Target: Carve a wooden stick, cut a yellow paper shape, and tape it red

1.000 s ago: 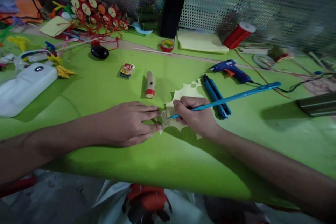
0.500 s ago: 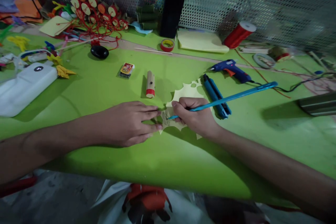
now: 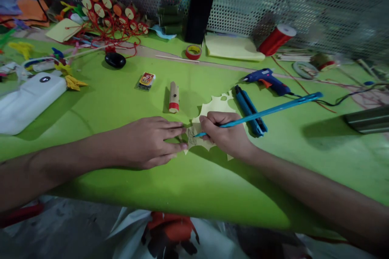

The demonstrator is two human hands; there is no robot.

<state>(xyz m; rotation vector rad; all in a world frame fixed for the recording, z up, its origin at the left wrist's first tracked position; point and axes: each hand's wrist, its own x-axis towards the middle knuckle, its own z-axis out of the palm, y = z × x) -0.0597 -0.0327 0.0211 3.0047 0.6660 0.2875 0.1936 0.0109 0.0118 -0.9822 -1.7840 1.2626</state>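
My right hand point(image 3: 226, 131) grips a long blue pen point(image 3: 267, 111), its tip down on a pale yellow piece of paper point(image 3: 212, 106) with a jagged, cut-out edge. Dark scribbled lines show on the paper beside the tip. My left hand point(image 3: 154, 141) lies flat with fingers spread, fingertips on the paper's left edge. Just right of the paper lies a blue box cutter point(image 3: 249, 111). A small bamboo tube point(image 3: 174, 97) with a red band sits beyond my left fingers. Part of the paper is hidden under my right hand.
Behind are a matchbox point(image 3: 146, 81), a black mouse point(image 3: 115, 60), red tape point(image 3: 193, 52) and a blue glue gun point(image 3: 267, 81). Bamboo pieces with red string point(image 3: 112, 12) pile up at the back left. A white bottle-like object point(image 3: 33, 101) lies left, a metal cylinder point(image 3: 367, 120) right.
The pen's upper end has shifted very slightly up and right as its tip stays on the scribbled patch. My left hand keeps its place.
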